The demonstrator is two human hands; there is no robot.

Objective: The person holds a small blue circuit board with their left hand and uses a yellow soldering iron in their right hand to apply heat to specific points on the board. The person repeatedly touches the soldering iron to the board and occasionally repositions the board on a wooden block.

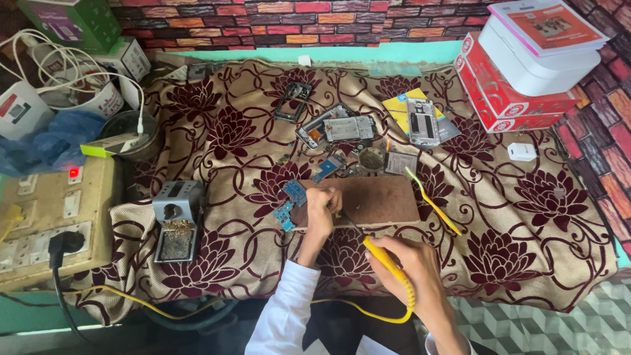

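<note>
Floral-clothed bench (513,217): wooden board (381,200) as work surface, left hand (322,204) closed, pinning a small part against it, right hand (411,269) gripping yellow soldering iron (388,263) pen-fashion, tip angled toward the part; blue circuit boards (290,200) just beside.

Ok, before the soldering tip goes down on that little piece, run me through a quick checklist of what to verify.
1. Yellow-handled soldering iron gripped in the right hand: ok.
2. Iron's tip aimed at the spot by the left hand: ok; contact cannot tell.
3. Left fingers pinning the small part on the brown wooden board: ok, though the part itself is too small to make out.
4. Fingers apart from the hot tip: not ok, they sit very close.
5. Blue circuit board lies beside the board's left end, apart from the tip: ok.
6. Grey iron stand with brass wool at the left: ok.
</note>
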